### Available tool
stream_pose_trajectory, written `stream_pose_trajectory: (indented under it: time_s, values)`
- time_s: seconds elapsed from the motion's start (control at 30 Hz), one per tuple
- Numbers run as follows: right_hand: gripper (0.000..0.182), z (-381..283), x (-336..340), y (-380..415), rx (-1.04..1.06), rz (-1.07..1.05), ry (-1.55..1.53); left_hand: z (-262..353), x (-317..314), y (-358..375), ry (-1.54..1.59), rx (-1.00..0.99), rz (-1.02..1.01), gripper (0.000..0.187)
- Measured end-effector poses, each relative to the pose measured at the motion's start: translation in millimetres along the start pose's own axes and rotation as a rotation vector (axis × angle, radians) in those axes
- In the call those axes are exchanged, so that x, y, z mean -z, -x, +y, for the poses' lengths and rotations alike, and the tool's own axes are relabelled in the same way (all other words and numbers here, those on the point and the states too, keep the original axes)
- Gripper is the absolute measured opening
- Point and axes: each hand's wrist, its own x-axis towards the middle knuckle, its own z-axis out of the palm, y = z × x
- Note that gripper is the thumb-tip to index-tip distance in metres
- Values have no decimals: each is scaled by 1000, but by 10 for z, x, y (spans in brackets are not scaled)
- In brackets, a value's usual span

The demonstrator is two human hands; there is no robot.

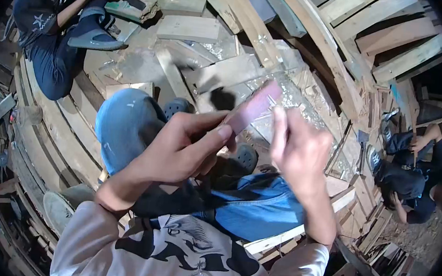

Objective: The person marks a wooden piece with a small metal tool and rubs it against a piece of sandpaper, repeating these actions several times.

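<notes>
1. Left hand (180,147) has a pinkish strip (252,109) pinched between thumb and fingers, far end sticking out toward the top. Decent grip imo; I'd keep the thumb flat on it so it can't twist.
2. Strip's up in the air between the hands, above the scrap-covered floor (146,62).
3. Right hand (305,149) is just beside the strip, fingers curled, thumb up. Too blurry to tell if it's holding anything, or if it's touching.
4. My two cents: brace both forearms, keep the left fingertips back from the working end, and go with small, light strokes.
5. Other folks sit well apart, upper left (37,27) and right (403,179), so elbow room looks fine.
</notes>
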Motion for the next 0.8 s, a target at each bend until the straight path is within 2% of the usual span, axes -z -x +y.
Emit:
stream_pose_trajectory:
  time_s: [0.1,0.13,0.17,0.23,0.3,0.33,0.43,0.47,0.5,0.57,0.63,0.67,0.77,0.8]
  values:
    - [19,-175,1,167,125,-152,-106,-24,-41,6,44,-33,27,35]
    - [18,-93,-61,112,124,-59,-123,-22,-31,-9,-41,-69,49,35]
    - [19,-18,-95,57,37,-8,-96,-20,-14,9,-41,-52,53,35]
    - [18,-34,-5,48,-26,-66,-35,15,-12,9,1,-3,4,37]
    - [17,-188,-30,171,134,-92,-122,17,-61,33,21,-39,38,35]
    - [17,-150,-70,124,138,-65,-133,-4,-35,0,-1,-54,39,35]
    - [18,28,6,-30,-28,-95,-3,-20,-22,51,8,-14,30,35]
    - [21,-30,-29,44,43,-33,-54,19,-12,23,30,-9,14,35]
    - [23,-134,-14,121,104,-107,-60,23,8,27,12,-15,-22,36]
    - [23,-104,-40,92,142,-112,-109,20,-28,18,-50,-49,45,37]
    - [21,23,-18,-34,-51,-62,-36,-22,-7,22,-23,-24,45,38]
    - [22,-33,6,-2,-52,-46,-2,-32,-13,4,9,-25,38,38]
    - [21,-184,-33,183,154,-147,-115,-28,11,21,34,-50,8,37]
    - [20,-91,-36,121,108,-148,-140,-37,33,-1,-68,-47,24,36]
